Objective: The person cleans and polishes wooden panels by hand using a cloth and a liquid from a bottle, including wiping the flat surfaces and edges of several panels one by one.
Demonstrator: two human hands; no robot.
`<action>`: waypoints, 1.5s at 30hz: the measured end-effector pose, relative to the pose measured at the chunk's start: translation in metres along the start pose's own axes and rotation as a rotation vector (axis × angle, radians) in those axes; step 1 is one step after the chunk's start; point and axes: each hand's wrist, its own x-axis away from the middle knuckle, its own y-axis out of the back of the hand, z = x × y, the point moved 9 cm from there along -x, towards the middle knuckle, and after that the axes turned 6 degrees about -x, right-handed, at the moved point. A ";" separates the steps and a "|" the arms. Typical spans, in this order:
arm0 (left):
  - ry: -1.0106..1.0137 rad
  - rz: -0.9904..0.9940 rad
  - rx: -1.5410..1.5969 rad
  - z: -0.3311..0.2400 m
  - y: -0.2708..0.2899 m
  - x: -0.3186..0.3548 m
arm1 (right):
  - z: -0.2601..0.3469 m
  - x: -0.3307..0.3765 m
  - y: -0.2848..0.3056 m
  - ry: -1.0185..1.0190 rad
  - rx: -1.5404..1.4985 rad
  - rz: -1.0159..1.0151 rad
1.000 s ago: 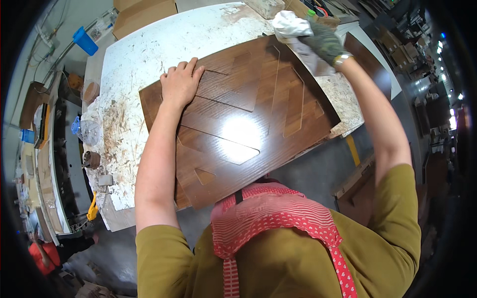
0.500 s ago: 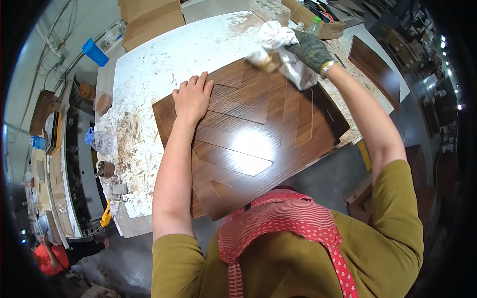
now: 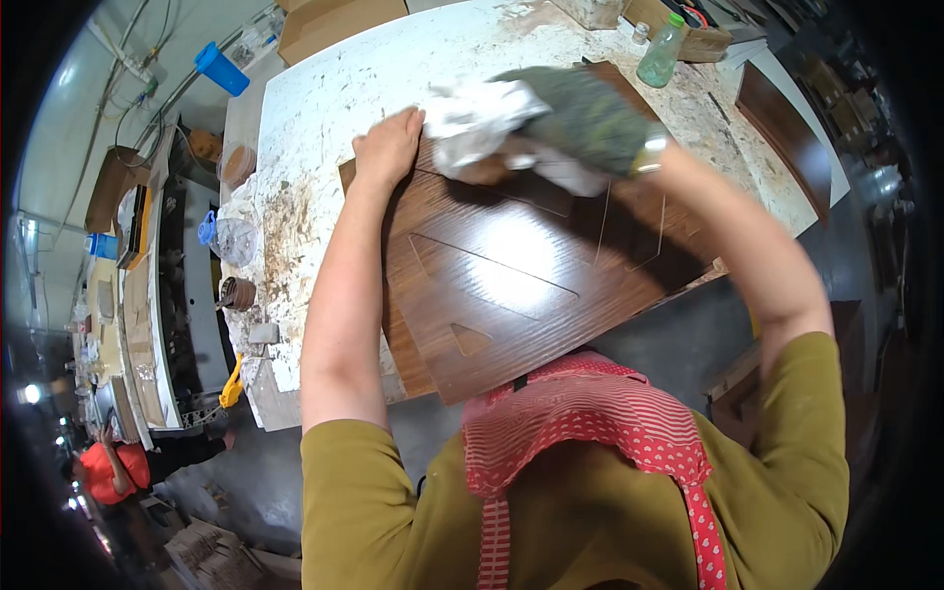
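A dark brown wood-grain panel (image 3: 536,339) with grooved angular outlines lies tilted on the white, stained worktable (image 3: 329,113). A strip of a second brown board (image 3: 401,356) shows under its left side. My bare left hand (image 3: 389,147) is at the panel's far left edge, its fingers bunched and curled there. On my right hand (image 3: 585,120) is a grey-green knit glove. That hand is closed on a crumpled white cloth (image 3: 482,118), with brown showing on its underside, over the panel's far part. Motion blurs the cloth and glove, and they hide the panel below.
A green-capped bottle (image 3: 662,51) and a wooden box of tools (image 3: 688,41) stand at the far right. Beyond the panel's right side lies another brown board (image 3: 784,138). Along the left edge are a blue cup (image 3: 221,69) and a dark tin (image 3: 237,293). A person in red (image 3: 113,470) is at lower left.
My gloved right hand has swept the cloth leftward and nearer, close to my left hand. The left hand's fingers, spread flat before, are now bunched. The whole view has shifted slightly.
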 end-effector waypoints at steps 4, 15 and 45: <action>-0.132 -0.073 0.042 0.000 -0.006 -0.002 | 0.021 -0.003 -0.083 0.404 0.659 -0.016; -0.135 -0.022 -0.067 -0.052 0.009 -0.012 | -0.077 0.067 0.188 -0.152 0.683 -0.220; -0.097 0.012 -0.098 -0.100 -0.027 -0.029 | -0.059 0.194 0.115 0.031 0.927 -0.234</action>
